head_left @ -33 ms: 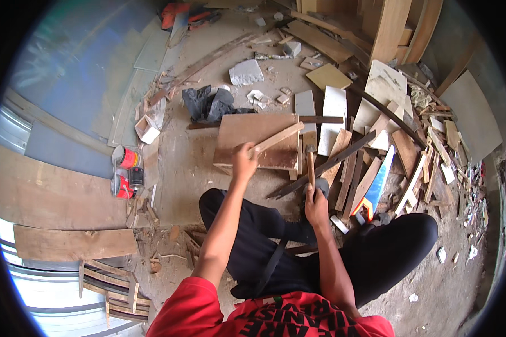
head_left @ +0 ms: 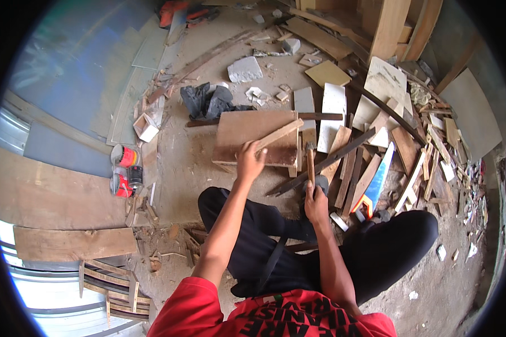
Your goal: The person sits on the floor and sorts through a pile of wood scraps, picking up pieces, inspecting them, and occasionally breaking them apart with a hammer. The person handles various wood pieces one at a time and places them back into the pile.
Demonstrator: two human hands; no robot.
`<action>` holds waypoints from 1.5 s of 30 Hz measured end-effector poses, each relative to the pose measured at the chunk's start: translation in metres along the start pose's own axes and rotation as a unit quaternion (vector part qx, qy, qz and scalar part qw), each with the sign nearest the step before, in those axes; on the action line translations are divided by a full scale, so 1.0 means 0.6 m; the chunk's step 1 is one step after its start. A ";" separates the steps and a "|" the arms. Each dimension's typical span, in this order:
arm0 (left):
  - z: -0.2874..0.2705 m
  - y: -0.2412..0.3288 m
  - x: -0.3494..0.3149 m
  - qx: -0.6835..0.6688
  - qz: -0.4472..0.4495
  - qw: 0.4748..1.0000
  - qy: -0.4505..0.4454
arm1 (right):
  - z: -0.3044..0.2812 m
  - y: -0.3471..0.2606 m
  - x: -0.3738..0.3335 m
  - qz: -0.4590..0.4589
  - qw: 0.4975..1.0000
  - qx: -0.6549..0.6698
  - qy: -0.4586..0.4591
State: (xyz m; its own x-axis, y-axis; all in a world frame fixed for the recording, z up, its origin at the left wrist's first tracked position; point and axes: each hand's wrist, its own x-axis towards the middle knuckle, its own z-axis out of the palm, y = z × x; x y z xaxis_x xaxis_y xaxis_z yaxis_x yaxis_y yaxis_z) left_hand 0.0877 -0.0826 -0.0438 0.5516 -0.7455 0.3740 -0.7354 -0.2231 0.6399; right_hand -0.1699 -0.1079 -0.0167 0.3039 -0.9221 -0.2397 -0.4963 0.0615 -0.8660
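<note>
Before me a low box-like wooden block (head_left: 247, 128) stands on the floor, its top tilted toward me. My left hand (head_left: 251, 163) grips the near end of a short wooden strip (head_left: 281, 133), which lies slantwise across the block's top. My right hand (head_left: 316, 204) is closed around the handle of a hammer (head_left: 311, 164), held upright just right of the block, head at the top. A long dark wooden strip (head_left: 343, 155) passes behind the hammer.
A blue-bladed handsaw (head_left: 379, 178) leans among scrap boards at right. Black plastic (head_left: 207, 101) lies beyond the block, near a white chunk (head_left: 244, 69). Paint cans (head_left: 121, 185) stand at left. A large plywood sheet (head_left: 56, 191) lies farther left.
My left hand has shifted slightly right and its fingers sit differently along the wooden strip. My right hand and the hammer stay nearly in place.
</note>
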 end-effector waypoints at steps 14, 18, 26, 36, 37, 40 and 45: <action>0.044 0.018 0.045 0.210 -0.019 0.970 -0.120 | 0.032 -0.017 0.002 0.003 0.997 0.072 -0.001; 0.030 0.016 0.060 -0.051 -0.159 0.984 -0.057 | 0.034 -0.027 -0.002 -0.018 0.994 0.105 0.007; -0.085 0.066 0.146 -0.692 -0.230 0.684 -0.027 | 0.027 -0.058 -0.030 -0.068 0.973 0.222 -0.018; -0.046 0.072 0.157 -0.663 -0.268 0.689 0.118 | 0.026 -0.070 -0.044 -0.072 0.971 0.225 -0.024; -0.029 0.063 0.151 -0.634 -0.277 0.703 0.165 | 0.027 -0.065 -0.039 -0.055 0.972 0.226 -0.016; 0.008 0.017 0.124 -0.631 -0.360 0.665 0.174 | 0.024 -0.058 -0.028 -0.010 0.973 0.232 0.004; 0.065 -0.015 0.058 -0.611 -0.452 0.634 0.141 | 0.003 -0.040 -0.007 0.032 0.971 0.236 0.026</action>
State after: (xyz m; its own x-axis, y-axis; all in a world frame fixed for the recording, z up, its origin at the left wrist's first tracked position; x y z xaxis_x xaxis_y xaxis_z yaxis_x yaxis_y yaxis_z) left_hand 0.0983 -0.1311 -0.0630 0.7057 -0.4788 -0.5223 0.6910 0.3020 0.6567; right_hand -0.1579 -0.1050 0.0047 0.2363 -0.9281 -0.2878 -0.0820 0.2761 -0.9576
